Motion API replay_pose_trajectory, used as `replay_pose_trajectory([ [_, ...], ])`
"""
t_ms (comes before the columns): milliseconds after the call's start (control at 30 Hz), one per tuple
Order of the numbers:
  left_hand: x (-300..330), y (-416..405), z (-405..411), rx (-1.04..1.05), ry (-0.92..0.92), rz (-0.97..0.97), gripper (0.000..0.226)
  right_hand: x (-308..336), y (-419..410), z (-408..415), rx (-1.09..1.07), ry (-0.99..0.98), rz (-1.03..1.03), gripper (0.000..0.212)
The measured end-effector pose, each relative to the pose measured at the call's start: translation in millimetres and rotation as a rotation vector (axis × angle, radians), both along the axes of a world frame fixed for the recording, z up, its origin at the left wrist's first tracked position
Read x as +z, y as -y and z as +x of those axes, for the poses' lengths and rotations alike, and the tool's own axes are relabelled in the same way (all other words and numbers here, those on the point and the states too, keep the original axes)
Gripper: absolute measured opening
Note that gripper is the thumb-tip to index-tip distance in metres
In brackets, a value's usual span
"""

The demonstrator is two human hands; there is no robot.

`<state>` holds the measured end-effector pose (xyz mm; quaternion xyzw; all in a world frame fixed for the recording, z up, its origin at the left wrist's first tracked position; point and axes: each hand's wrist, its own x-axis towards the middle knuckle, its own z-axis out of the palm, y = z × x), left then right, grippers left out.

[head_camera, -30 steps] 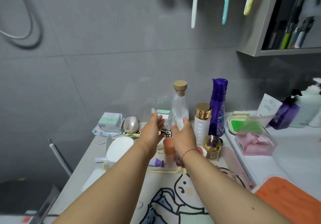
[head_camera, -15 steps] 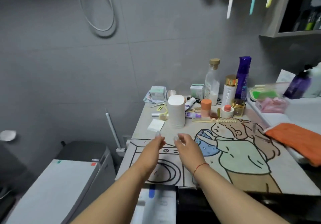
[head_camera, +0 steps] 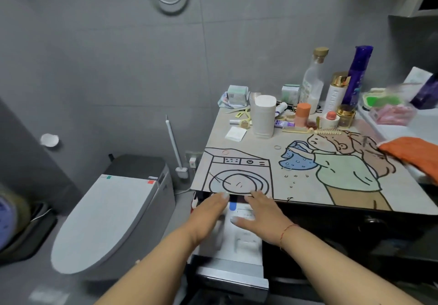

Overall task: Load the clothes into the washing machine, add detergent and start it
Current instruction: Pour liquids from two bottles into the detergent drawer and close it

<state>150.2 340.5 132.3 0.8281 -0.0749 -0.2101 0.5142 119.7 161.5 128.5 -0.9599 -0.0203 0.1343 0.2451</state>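
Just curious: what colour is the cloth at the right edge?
Orange cloth, seen in the head view.

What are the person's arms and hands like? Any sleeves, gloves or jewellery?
Both forearms are bare, with no sleeves in view and no gloves. The right hand has a thin red string bracelet around its wrist. The left hand shows no ring or band. The fingernails look long and pale.

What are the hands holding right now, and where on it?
Nothing is clearly held. Both the left hand and right hand lie open, palms down, over the pulled-out detergent drawer.
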Motion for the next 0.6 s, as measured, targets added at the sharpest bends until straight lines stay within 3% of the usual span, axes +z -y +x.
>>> replay_pose_trajectory([
  [67,-1.4,-1.7,-11.9,0.151,0.052,-0.099,0.041,-3.9,-5.9,-15.9,-0.006,0.066,-0.008,0.135],
  [167,-11.3,-0.8,-30.8,0.281,0.130,-0.118,0.036,-26.4,-25.3,-49.5,-0.026,0.283,-0.094,0.115],
  [267,-20.2,4.9,-40.3,0.371,0.080,-0.210,0.039,-45.2,-45.1,-80.7,-0.119,0.289,-0.138,0.086],
  [367,-21.3,8.8,-43.9,0.405,0.097,-0.252,0.037,-52.2,-54.3,-92.0,-0.179,0.340,-0.158,0.080],
  [500,-25.6,5.6,-43.8,0.369,0.241,-0.104,0.030,-53.4,-55.9,-85.9,-0.159,0.433,-0.202,0.074],
  [600,-26.5,-0.6,-36.1,0.219,0.326,0.020,0.049,-55.9,-52.0,-76.3,-0.167,0.453,-0.211,0.074],
])
